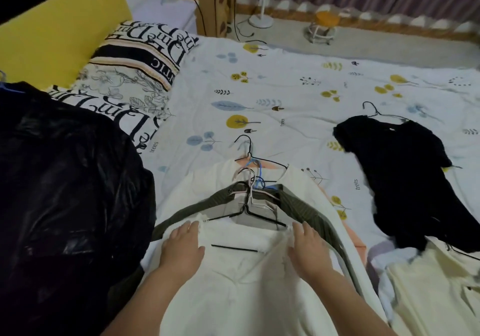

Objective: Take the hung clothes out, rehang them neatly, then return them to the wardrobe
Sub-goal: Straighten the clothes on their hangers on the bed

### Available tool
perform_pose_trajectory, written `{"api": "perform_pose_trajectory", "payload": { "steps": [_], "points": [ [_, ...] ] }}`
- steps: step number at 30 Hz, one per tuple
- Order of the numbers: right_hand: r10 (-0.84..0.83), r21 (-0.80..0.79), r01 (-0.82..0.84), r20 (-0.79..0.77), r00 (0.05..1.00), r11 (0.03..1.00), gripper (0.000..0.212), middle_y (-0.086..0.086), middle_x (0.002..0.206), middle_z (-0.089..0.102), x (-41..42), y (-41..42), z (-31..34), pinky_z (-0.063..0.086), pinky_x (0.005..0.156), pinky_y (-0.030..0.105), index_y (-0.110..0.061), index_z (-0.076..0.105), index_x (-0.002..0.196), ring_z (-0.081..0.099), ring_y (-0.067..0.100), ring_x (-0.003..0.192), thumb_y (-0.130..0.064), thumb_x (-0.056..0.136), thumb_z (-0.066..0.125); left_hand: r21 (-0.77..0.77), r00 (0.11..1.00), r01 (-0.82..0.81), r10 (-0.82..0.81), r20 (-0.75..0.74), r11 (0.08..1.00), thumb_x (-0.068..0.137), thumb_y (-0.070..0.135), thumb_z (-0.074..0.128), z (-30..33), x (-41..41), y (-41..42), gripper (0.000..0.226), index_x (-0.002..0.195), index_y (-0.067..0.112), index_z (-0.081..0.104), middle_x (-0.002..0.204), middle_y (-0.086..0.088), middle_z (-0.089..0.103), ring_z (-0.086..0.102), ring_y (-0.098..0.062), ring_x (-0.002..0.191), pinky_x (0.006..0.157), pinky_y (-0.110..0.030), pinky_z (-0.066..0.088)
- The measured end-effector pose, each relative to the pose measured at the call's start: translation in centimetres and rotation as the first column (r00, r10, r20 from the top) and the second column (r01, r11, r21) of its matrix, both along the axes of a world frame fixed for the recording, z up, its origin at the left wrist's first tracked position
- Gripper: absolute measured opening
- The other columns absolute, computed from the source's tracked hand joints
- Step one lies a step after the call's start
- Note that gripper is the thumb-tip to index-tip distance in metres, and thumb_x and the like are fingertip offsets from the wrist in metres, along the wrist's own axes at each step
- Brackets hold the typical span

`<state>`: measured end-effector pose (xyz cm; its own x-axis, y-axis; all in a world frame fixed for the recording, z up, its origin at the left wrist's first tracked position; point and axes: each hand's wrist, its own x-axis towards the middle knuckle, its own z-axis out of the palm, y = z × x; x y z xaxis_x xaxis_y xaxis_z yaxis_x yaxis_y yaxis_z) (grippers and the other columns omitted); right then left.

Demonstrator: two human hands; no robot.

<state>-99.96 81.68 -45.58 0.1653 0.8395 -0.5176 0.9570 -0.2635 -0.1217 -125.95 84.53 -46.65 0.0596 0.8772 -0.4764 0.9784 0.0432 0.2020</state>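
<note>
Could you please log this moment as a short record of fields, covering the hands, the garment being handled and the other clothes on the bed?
left hand: open, flat on white garment's shoulder
right hand: open, flat on the other shoulder
white garment: top of central stack, on a black hanger
olive garment: directly beneath
black top: lies apart, right, on wire hanger
dark shiny jacket: left
surface: patterned bedsheet

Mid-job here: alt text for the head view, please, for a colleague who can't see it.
Both hands, left hand and right hand, rest flat on a white garment topping a stack of hangered clothes on the bed. A black garment lies to the right.
</note>
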Motion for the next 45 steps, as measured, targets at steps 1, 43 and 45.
{"api": "perform_pose_trajectory", "payload": {
  "steps": [1, 43, 45],
  "points": [
    [-0.015, -0.013, 0.015, 0.006, 1.000, 1.000, 0.060, 0.008, 0.157, 0.009, 0.1, 0.4, -0.9, 0.023, 0.114, 0.041, -0.017, 0.010, 0.149, 0.013, 0.026, 0.143, -0.027, 0.097, 0.039, 0.008, 1.000, 0.023, -0.022, -0.014, 1.000, 0.096, 0.034, 0.039, -1.1, 0.0, 1.0, 0.064, 0.148, 0.017, 0.006, 0.157, -0.001, 0.007, 0.013, -0.019, 0.142, 0.114, -0.030, 0.016],
    [-0.143, 0.650, 0.399, -0.410, 0.901, 0.646, 0.015, 0.008, 0.087, 0.064, -0.1, -20.2, 18.1, 0.042, 0.076, 0.036, -0.007, 0.060, 0.092, 0.055, 0.029, 0.095, -0.013, 0.078, 0.060, 0.577, 0.924, -0.278, 0.050, 0.379, 0.768, 0.078, 0.042, 0.067, 21.0, -1.7, -15.6, 0.018, 0.071, 0.026, 0.063, 0.061, 0.004, 0.060, 0.055, -0.018, 0.065, 0.061, -0.031, 0.046],
    [-0.106, 0.650, 0.427, -0.473, 0.875, 0.629, 0.017, 0.008, 0.082, 0.063, 0.3, -22.9, 19.7, 0.043, 0.074, 0.036, -0.004, 0.062, 0.094, 0.055, 0.026, 0.089, -0.012, 0.078, 0.061, 0.596, 0.918, -0.297, 0.052, 0.392, 0.746, 0.075, 0.043, 0.070, 22.8, -1.5, -18.4, 0.018, 0.069, 0.027, 0.063, 0.059, 0.005, 0.060, 0.054, -0.015, 0.063, 0.059, -0.030, 0.044]
  ]
}}
